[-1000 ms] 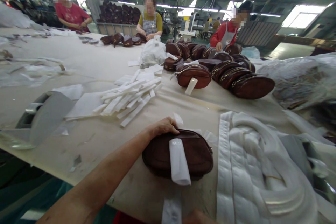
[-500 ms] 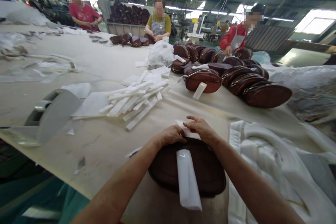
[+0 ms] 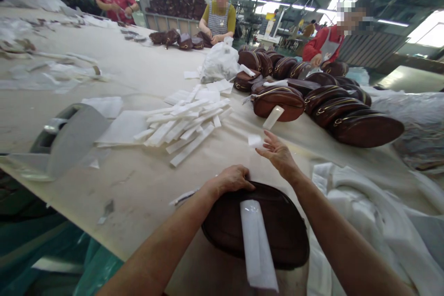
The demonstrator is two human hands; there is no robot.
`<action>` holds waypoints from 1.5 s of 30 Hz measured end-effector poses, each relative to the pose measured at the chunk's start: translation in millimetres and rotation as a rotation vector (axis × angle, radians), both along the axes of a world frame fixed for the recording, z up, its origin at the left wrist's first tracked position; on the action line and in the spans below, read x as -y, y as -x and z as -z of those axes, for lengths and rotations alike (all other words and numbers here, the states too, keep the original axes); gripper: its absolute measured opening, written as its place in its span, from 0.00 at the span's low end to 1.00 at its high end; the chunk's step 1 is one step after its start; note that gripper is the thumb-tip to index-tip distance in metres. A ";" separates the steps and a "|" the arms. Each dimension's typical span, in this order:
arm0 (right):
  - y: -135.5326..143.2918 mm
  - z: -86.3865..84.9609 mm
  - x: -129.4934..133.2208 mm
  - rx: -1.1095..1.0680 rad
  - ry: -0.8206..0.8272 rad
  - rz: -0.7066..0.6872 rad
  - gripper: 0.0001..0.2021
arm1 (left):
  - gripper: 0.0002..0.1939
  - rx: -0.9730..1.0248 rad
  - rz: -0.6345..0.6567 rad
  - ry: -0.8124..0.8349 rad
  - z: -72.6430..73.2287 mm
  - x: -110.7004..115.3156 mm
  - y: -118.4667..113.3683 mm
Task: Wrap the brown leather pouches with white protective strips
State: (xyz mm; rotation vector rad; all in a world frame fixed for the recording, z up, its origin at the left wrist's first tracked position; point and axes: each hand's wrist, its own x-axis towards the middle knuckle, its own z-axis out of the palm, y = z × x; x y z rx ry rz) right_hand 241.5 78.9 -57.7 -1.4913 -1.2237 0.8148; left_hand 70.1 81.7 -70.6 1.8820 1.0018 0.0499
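Observation:
A dark brown oval bag (image 3: pixel 222 229) lies at the near edge of the table, with a white wrapped strip (image 3: pixel 256 245) across its middle. My left hand (image 3: pixel 234 179) grips the bag's far rim, its thumb on the near side and its other fingers partly hidden behind. Beyond the bag, my right hand (image 3: pixel 277 152) is raised with fingers apart, holding nothing. A small white piece (image 3: pixel 255 140) is just left of its fingertips, apart from them.
White strips (image 3: pixel 183 125) are heaped mid-table. A tape dispenser (image 3: pixel 65 138) stands at left. Brown bags (image 3: pixel 367 127) line the back right, with white padding (image 3: pixel 364 203) nearer. Three people, one in a checked apron (image 3: pixel 218 21), stand across the table.
My right hand has moved away from the bag's far rim, forward and right, and its fingers have spread. The white piece near the rim now lies farther off. My left hand stays on the bag.

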 end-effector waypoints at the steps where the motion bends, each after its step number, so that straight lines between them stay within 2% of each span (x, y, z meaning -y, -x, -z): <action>1: -0.7 -2.8 12.5 0.143 -0.008 0.000 0.31 | 0.09 -0.002 0.003 -0.006 -0.4 0.4 0.2; 3: -0.8 -7.0 44.1 0.377 -0.047 -0.036 0.23 | 0.09 0.002 0.013 -0.018 -0.9 1.0 0.4; 6: 2.8 -6.7 91.3 0.575 -0.060 -0.141 0.15 | 0.09 0.007 0.032 -0.038 -0.9 1.7 0.3; 9: 8.1 -1.1 115.8 0.684 0.012 -0.193 0.12 | 0.09 -0.010 0.051 -0.068 -1.1 2.6 -0.6; 15: 12.0 5.4 114.2 0.819 0.049 -0.192 0.09 | 0.11 -0.057 0.086 -0.150 -5.7 6.6 -1.7; 17: 11.5 5.4 115.6 0.825 0.002 -0.188 0.09 | 0.10 -0.067 0.093 -0.169 -7.9 7.3 -1.7; 20: 10.5 3.4 122.3 0.788 -0.159 -0.198 0.11 | 0.09 -0.085 0.086 -0.192 -10.7 7.3 -2.1; 24: 11.6 -7.5 133.2 0.717 -0.316 -0.407 0.16 | 0.11 -0.094 0.055 -0.203 -12.5 6.8 -2.2; 27: 15.3 -18.2 139.9 0.662 -0.307 -0.593 0.22 | 0.12 -0.064 0.049 -0.169 -10.8 6.6 -1.6; 29: 18.4 -21.7 142.9 0.666 -0.289 -0.651 0.23 | 0.12 -0.030 0.043 -0.140 -8.3 6.3 -1.5; 33: 23.2 -15.7 144.7 0.725 -0.280 -0.619 0.20 | 0.13 0.060 0.019 -0.078 -2.0 5.3 -3.5; 37: 25.0 -7.5 144.8 0.753 -0.281 -0.568 0.18 | 0.14 0.112 -0.061 -0.074 4.2 2.4 -6.0; 45: 26.3 -10.7 145.5 0.775 -0.280 -0.569 0.19 | 0.12 0.202 -0.263 0.000 8.3 -1.4 -5.1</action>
